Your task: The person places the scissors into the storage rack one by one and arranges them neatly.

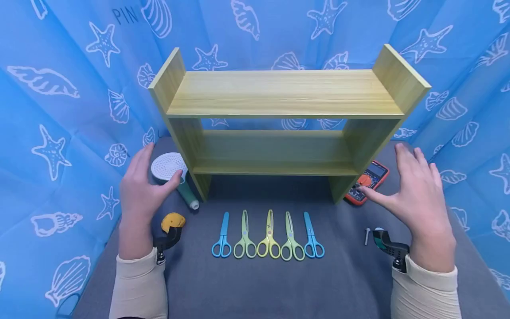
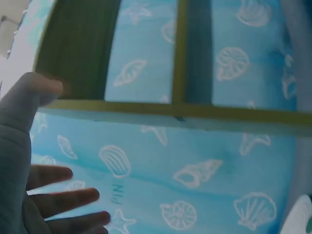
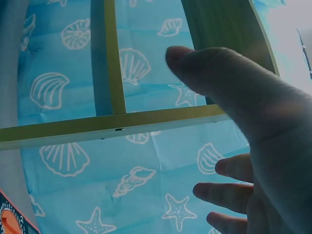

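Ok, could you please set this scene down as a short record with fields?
Shelf: wood-grained, two-tier, upright on gray table
Left hand: open, holding nothing, beside the shelf's left end
Right hand: open, holding nothing, beside the shelf's right end
Front row: five scissors, blue at both ends
Left side: showerhead-shaped item, yellow object
Right side: red multimeter, bolt
Backdrop: blue curtain, shell and starfish prints

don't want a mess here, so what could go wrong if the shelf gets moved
Sliding the pale yellow wooden shelf might nudge the white perforated disc with a green handle near the left hand. The red and black multimeter with an orange dial, near the right hand, could get bumped too. Pulled forward, the shelf might sweep into the row of blue, green and yellow scissors.
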Action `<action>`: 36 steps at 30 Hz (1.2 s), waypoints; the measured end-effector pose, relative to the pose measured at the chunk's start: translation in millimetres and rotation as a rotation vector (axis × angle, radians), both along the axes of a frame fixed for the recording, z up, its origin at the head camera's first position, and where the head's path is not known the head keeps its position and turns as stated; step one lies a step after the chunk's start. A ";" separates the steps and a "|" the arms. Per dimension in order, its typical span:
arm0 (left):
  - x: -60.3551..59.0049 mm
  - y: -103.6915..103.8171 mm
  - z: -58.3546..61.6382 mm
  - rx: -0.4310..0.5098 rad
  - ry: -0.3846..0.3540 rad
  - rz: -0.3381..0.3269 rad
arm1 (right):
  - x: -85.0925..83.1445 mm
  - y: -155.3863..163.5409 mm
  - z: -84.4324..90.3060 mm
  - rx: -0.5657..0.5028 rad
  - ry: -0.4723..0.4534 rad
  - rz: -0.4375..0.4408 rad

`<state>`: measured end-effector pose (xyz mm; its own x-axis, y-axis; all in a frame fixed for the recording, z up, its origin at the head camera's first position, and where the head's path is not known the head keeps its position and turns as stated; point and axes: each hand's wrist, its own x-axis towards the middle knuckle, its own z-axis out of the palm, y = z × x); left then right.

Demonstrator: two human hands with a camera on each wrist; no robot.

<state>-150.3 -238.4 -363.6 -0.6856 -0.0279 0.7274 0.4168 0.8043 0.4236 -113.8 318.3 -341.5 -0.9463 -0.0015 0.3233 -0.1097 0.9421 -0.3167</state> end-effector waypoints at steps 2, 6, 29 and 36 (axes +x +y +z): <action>-0.6 5.4 3.0 0.039 0.005 0.003 | 6.1 0.5 -0.5 -0.009 0.010 0.008; 1.0 16.8 5.5 0.165 -0.080 0.000 | 20.7 -1.1 -2.8 -0.035 0.019 0.017; -4.5 59.1 -11.0 0.680 -0.281 -0.086 | 63.3 -78.3 -36.2 -0.303 0.166 0.101; -6.5 70.3 -10.7 0.679 -0.202 -0.088 | 65.3 -86.8 -60.6 -0.327 0.158 0.123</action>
